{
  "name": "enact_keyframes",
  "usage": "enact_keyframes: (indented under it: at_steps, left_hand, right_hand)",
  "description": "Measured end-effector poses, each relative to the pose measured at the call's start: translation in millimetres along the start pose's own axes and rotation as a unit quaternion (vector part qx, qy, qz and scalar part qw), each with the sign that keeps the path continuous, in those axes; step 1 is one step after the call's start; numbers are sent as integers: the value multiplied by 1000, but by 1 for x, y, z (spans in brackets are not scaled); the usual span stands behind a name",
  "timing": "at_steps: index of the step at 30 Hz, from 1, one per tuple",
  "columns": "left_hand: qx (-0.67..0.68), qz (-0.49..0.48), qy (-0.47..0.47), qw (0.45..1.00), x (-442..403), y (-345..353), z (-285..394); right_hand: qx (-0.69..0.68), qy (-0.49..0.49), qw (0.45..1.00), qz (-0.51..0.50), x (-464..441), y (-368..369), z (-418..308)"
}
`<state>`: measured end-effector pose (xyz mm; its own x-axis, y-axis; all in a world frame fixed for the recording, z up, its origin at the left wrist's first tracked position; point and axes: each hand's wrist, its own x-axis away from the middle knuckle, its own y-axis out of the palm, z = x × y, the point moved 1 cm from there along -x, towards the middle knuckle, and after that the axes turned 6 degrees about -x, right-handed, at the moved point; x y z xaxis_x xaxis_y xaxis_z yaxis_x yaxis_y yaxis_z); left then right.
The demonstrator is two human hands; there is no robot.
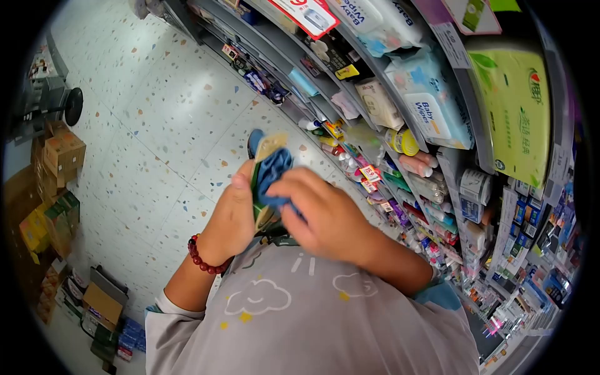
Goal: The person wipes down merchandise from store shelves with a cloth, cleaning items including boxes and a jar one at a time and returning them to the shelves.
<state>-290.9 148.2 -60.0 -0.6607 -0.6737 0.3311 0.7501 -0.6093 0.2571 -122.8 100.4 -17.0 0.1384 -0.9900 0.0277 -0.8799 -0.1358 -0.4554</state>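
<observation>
The left hand (232, 209) is clamped on a beige-and-green packet (272, 144), its thumb along the near edge and its other fingers mostly hidden. A crumpled blue cloth (275, 167) sits against the packet, just beside the left thumb. The right hand (328, 215) bends its fingers over that cloth, part of which shows between forefinger and thumb; blur hides whether the tips are pinched together. Below the left fingers, a red bead bracelet (201, 262) circles the wrist. Under both hands is a grey apron (300, 325) with cloud outlines. Beyond the right fingers, well apart from them, shelves carry Baby Wipes packs (431, 100) and a green tissue pack (512, 115). Far past the left fingers, a cardboard box (64, 149) stands near the speckled floor (144, 106).
</observation>
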Motion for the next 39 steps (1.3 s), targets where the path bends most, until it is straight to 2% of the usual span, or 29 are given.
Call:
enact_keyframes:
  at_steps: [1,3,5,9,11,13,14,15,17,19,21,22,23,25,27,29,31,32,33,35,36,39]
  left_hand:
    - [-69,-18,24,997,-2,-5,4]
    - [-54,-31,4,998,-2,-11,7]
    - [-46,-58,-19,997,-9,-21,6]
    - [-92,-62,-24,994,-16,-21,20]
    - [-110,-81,17,990,-18,-25,19]
    - [52,-102,-59,992,-15,-26,24]
    - [76,-131,-3,988,-21,-27,22]
    - [64,-134,1,989,-27,-23,32]
    - [129,-50,-135,981,-34,-13,52]
    - [158,-35,-140,977,-46,7,55]
    - [126,136,-119,975,-62,28,48]
    - [128,154,-127,971,-65,31,46]
    - [117,140,-136,974,-62,34,54]
    - [15,3,-111,994,-61,42,85]
    - [-27,-1,-100,995,-67,42,91]
    - [43,5,-117,992,-76,32,95]
    - [36,-28,-138,989,-80,15,96]
    - [20,-42,-151,987,-78,9,98]
    - [4,-57,-166,984,-74,1,100]
    - [-26,-108,-170,979,-62,-14,104]
    - [-32,-130,-161,978,-56,-24,104]
    - [-39,-165,-136,976,-48,-50,101]
  right_hand:
    - [-7,-19,1000,11,-2,4,-10]
    - [2,-18,1000,19,-7,4,-9]
    - [-6,55,998,1,-10,2,6]
    - [6,12,1000,22,-14,-1,-19]
    - [-24,-13,999,41,-16,-4,-2]
    - [-55,12,993,104,-19,-11,9]
    - [-58,12,992,110,-17,-15,7]
    - [-59,3,991,120,-15,-19,5]
    - [-108,-2,983,148,-11,-28,1]
    - [-123,-23,976,177,-8,-38,6]
    - [-91,-55,969,222,-6,-46,10]
    - [-87,-34,967,235,-8,-51,9]
    - [-112,-13,960,256,-9,-51,8]
    - [-136,-1,952,275,-11,-51,7]
    - [-149,9,943,298,-7,-42,-4]
    - [-162,14,933,321,-5,-28,-15]
    - [-124,-29,949,288,2,-10,-26]
    - [-107,9,961,256,3,-8,-33]
    - [-48,5,956,289,0,-1,-38]
    - [-37,70,928,363,-13,13,-42]
    - [-18,29,902,431,-22,28,-42]
    - [9,69,876,477,-30,88,-79]
